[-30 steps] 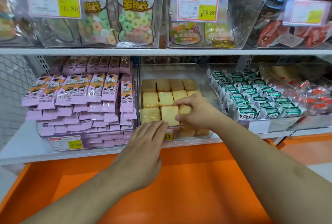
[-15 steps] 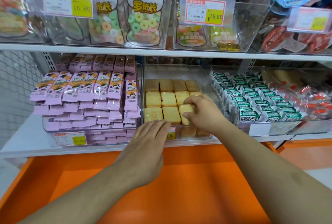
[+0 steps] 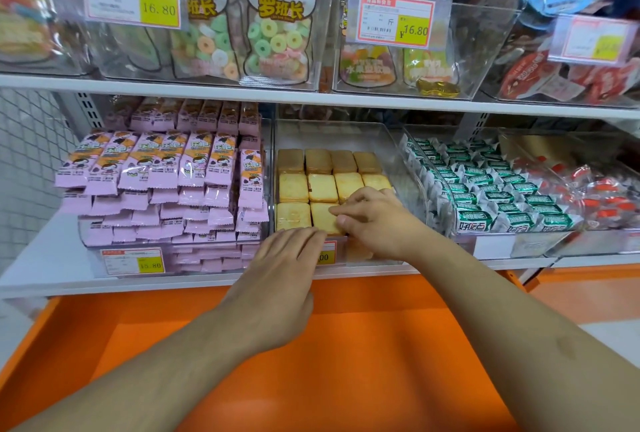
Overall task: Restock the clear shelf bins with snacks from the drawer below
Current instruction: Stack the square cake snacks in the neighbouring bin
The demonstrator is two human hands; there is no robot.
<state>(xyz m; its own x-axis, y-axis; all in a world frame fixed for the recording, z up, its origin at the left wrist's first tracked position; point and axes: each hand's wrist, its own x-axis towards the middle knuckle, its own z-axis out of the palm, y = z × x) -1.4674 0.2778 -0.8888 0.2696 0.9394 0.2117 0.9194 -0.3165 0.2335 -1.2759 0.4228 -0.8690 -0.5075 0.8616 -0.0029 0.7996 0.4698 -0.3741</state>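
A clear shelf bin (image 3: pixel 398 154) in the middle of the lower shelf holds rows of square yellow cake packets (image 3: pixel 322 187). My right hand (image 3: pixel 377 224) reaches into the bin's front right part. Its fingers curl over the front row, and thumb and index finger pinch the edge of a front cake packet (image 3: pixel 323 218). My left hand (image 3: pixel 280 276) lies with straight fingers against the bin's front rim, partly covering the price label. Below both arms the orange drawer (image 3: pixel 346 362) stands pulled out. No snacks show in its visible part.
Left of the cake bin is a bin piled with pink snack packets (image 3: pixel 166 172). To its right are green-and-white packets (image 3: pixel 485 196) and red-marked packets (image 3: pixel 595 196). The upper shelf (image 3: pixel 207 89) carries clear bins of candy bags (image 3: pixel 277 33) with price tags.
My right hand has slid left and toward the front of the bin, from the third front packet to the edge of the second. My left hand has stayed at the rim.
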